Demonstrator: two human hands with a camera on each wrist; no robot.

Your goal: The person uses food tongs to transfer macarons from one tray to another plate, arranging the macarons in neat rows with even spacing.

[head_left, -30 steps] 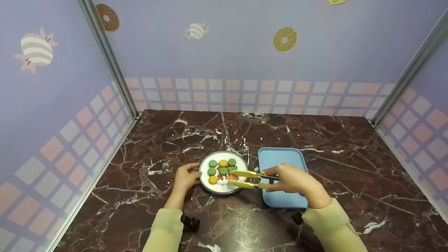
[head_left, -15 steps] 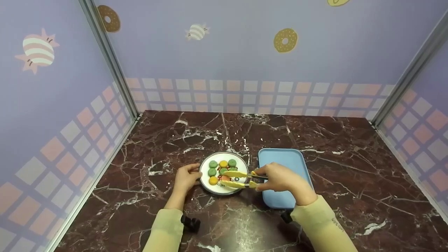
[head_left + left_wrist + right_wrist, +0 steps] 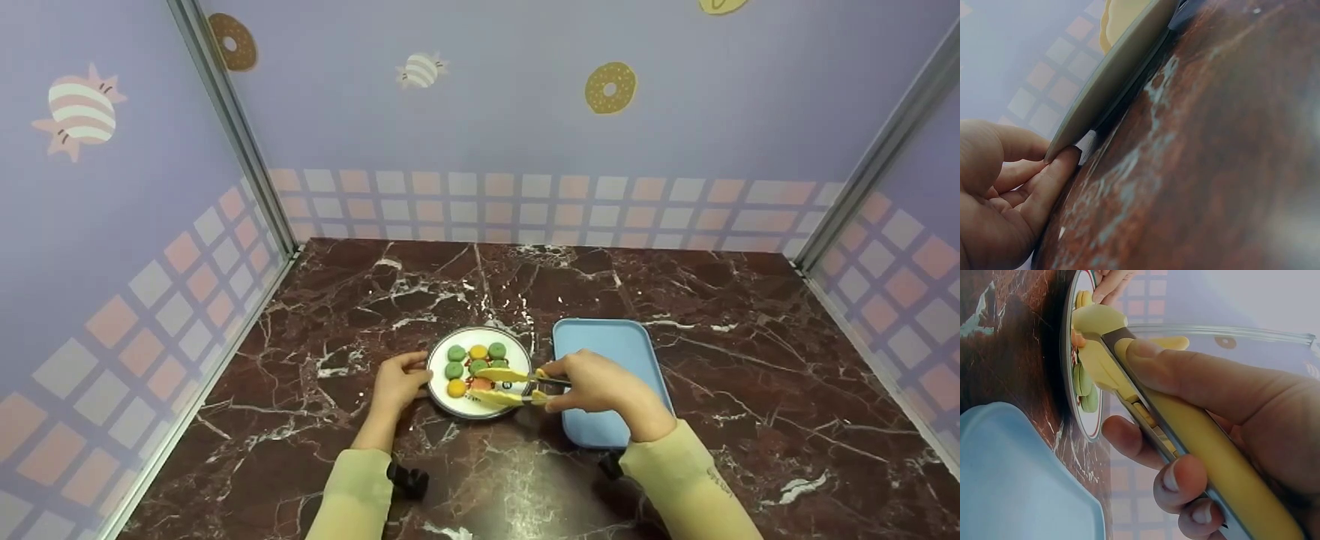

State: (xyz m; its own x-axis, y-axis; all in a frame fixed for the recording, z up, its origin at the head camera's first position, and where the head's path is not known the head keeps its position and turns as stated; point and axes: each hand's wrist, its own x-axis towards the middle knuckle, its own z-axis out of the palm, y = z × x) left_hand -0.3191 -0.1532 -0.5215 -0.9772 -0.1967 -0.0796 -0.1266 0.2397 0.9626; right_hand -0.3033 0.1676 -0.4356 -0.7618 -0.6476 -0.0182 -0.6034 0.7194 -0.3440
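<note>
My left hand pinches the rim of a round white plate between thumb and fingers; the left wrist view shows the plate's edge tilted up there. Several green macarons and two yellow macarons lie on it in rows. In my right hand is a pair of yellow-tipped tongs, its handles held between thumb and curled fingers. The tongs' tips lie either side of an orange macaron on the plate's near part; whether they squeeze it I cannot tell.
Right of the plate, partly under my right hand, is a blue rectangular tray. Both rest on a dark red marbled table. White crumb-like specks dot the surface behind the plate. Patterned panels close in the back and sides.
My right hand has moved left with the tongs, and the orange macaron between the tips has shifted left, closer to the near yellow one. The left hand has stayed at the rim.
</note>
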